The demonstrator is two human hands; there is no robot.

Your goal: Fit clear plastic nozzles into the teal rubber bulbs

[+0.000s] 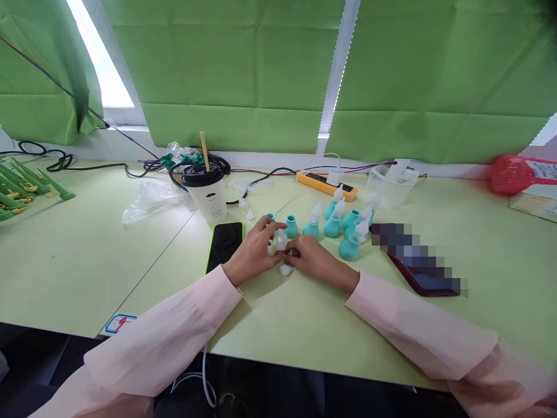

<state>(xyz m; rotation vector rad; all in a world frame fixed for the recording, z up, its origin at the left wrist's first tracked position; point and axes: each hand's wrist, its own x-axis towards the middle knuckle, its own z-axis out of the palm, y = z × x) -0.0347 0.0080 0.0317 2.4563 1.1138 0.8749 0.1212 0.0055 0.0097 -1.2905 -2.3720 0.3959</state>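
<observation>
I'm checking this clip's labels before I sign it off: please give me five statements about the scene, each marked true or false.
1. The left hand holds a clear plastic piece. True.
2. A straw sticks up from the paper cup. True.
3. The cup has no lid. False: it has a black lid.
4. The teal bulbs lie left of the green-edged phone. False: the bulbs lie right of the phone.
5. The window blinds are green. True.

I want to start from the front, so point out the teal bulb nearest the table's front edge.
It is the teal bulb between the right wrist and the red-edged phone; every other one in view sits farther back, toward the curtains.
</observation>
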